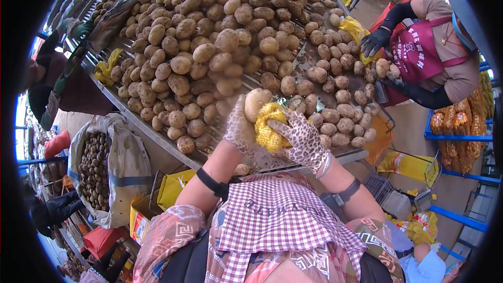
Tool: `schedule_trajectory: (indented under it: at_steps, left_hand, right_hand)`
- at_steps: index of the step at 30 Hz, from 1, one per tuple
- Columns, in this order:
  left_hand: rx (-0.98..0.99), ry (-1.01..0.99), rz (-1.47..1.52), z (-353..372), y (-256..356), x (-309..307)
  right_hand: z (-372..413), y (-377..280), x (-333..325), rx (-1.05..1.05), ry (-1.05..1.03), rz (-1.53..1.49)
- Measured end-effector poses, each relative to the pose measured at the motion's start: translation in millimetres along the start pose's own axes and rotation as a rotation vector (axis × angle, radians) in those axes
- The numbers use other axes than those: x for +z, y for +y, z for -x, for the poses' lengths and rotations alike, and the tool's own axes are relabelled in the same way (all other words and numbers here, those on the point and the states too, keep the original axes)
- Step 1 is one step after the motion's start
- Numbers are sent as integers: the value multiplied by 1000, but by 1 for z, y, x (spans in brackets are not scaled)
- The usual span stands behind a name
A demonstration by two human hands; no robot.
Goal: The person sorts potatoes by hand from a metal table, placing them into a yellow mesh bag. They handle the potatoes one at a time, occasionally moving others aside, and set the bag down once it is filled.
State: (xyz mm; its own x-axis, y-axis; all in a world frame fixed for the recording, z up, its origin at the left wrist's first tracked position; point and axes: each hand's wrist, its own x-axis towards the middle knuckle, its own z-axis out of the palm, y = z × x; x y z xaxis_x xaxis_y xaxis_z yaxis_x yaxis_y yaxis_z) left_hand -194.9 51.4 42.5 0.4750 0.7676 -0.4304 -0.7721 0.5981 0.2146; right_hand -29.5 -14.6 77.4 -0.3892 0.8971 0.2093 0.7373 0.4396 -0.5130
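Observation:
Gloved in a leopard-print pattern, my left hand [238, 130] is closed against a large pale potato [257, 102] at the near edge of the sorting table. My right hand [303, 141], in a matching glove, grips a bunched yellow mesh bag [269, 132]. The potato and the mesh touch, and the left fingertips are partly hidden behind the potato. Just beyond my hands lies a big heap of potatoes [204, 52], a few of them blurred. To the right, smaller potatoes [343, 97] are spread on the metal surface.
A co-worker in a maroon apron [416, 52] stands at the right, holding potatoes in dark gloves. Another person works at the left. A white sack of potatoes [131, 165] stands at the lower left. Filled mesh bags [456, 126] sit on a blue rack at the right.

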Motion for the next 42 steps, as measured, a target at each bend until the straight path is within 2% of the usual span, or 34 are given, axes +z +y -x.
schedule_trajectory:
  at_steps: [1,2,5,6,7,9,10,11,13,14,15,17,18,19,21,23,24,25,28,29,31,32,33,34,35,37,38,39,41,42]
  left_hand:
    - [35,137,-16,2,5,-2]
    - [41,152,-13,7,9,-7]
    - [83,50,-192,6,9,-16]
    - [78,16,-161,0,3,-19]
    - [68,5,-162,-7,-3,-22]
    - [120,-88,-183,-11,-8,-16]
    - [108,-139,-229,-1,-2,-11]
    - [116,-137,-229,10,4,0]
    - [205,-39,-239,26,14,10]
    - [275,40,-356,23,15,6]
    - [272,51,-353,22,12,0]
    - [257,-25,-362,11,7,-7]
    - [229,-140,-373,2,4,-15]
    - [212,-109,-331,-8,0,-25]
    - [336,-169,-490,-7,3,-29]
    - [331,-114,-360,12,13,-9]
    - [297,-62,-243,24,17,-2]
    - [295,-51,-246,29,17,0]
    - [335,-111,-304,14,7,-5]
    - [329,-118,-318,10,5,-3]
    - [172,-216,-160,-4,8,-23]
    - [174,-217,-160,3,8,-19]
    - [255,-163,-141,13,10,-11]
    - [342,-100,-121,20,14,-7]
    - [344,-85,-124,24,17,-9]
    - [120,-6,105,24,22,-10]
    - [70,24,218,18,22,-13]
    - [64,16,214,12,20,-20]
    - [-5,-153,239,10,19,-22]
    - [81,27,71,12,13,-12]
  right_hand:
    - [12,6,4,48,-82,-41]
    - [15,9,1,169,-154,-19]
    - [-10,14,-16,237,199,-147]
    - [-23,13,-14,248,263,-146]
    - [-40,-3,-26,206,243,-166]
    - [-39,-12,-13,32,162,20]
    - [-28,-12,-5,15,130,-19]
    - [-13,-11,-3,77,17,27]
    - [13,13,10,350,-185,29]
    - [9,8,-3,415,-134,34]
    - [1,8,-7,331,46,23]
    - [-25,-13,-25,154,259,18]
    - [-36,-24,-30,54,259,70]
    - [-40,-28,-26,-92,227,152]
    - [-24,-19,-6,-210,153,163]
    - [6,10,19,122,-11,92]
    - [8,11,14,297,4,-75]
    - [7,12,8,341,15,-131]
    - [-30,-16,-14,66,271,-50]
    - [-41,-30,-21,-11,250,26]
    - [-40,-29,-13,-154,92,161]
    - [-29,-21,-6,-48,99,91]
    - [-21,-15,-6,198,52,63]
    - [-12,16,5,369,69,-105]
    - [-2,38,20,567,88,-282]
    - [-20,23,1,565,234,-332]
    - [-31,19,-5,428,286,-333]
    - [-44,13,-10,327,319,-356]
    - [-63,-8,-19,207,327,-189]
    - [-65,-13,-16,139,241,-183]
